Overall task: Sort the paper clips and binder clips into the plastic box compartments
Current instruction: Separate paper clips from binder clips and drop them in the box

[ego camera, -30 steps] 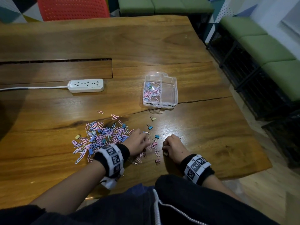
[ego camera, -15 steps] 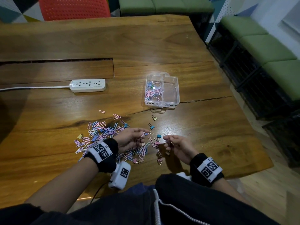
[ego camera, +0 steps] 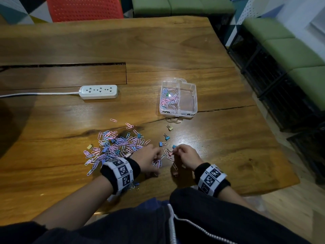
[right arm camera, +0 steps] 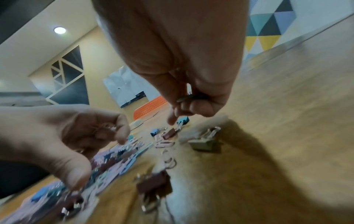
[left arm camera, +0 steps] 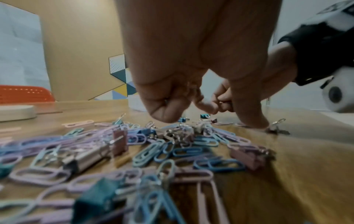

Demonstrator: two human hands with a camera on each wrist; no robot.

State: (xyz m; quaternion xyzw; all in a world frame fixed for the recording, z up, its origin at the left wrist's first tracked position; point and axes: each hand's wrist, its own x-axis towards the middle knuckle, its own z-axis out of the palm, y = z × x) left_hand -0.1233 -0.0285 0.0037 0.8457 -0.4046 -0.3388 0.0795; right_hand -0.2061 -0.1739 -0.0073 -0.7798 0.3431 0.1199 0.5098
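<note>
Both hands had come up off the wooden table (ego camera: 175, 50) since a second before, when they lay knuckles-down among the clips. Now the left hand (ego camera: 146, 158) hung just over the near edge of the scattered heap of pastel pink, lilac and blue paper clips (ego camera: 116, 147), its fingers curled in around a small bunch of them; metal glinted inside the curl in the left wrist view, though I could not count what it held. The right hand (ego camera: 186, 155) had drawn closer to the left, thumb and fingers pinched on something small and dark with wire in it. That looked like a binder clip, but it was too hidden to be sure.

Around them the small coloured binder clips (ego camera: 167, 137) lay loose on the wood, some blue, one gold, a few dull pink near the wrists. The clear plastic two-compartment box (ego camera: 194, 103) stood well beyond both hands, its left side holding paper clips, its right side bare as far as I could see. A white power strip (ego camera: 98, 91) sat off to the left.

I took it that a fresh handful had been gathered and the carry to the box was next. Most of the heap was unsorted, so the job looked early.
</note>
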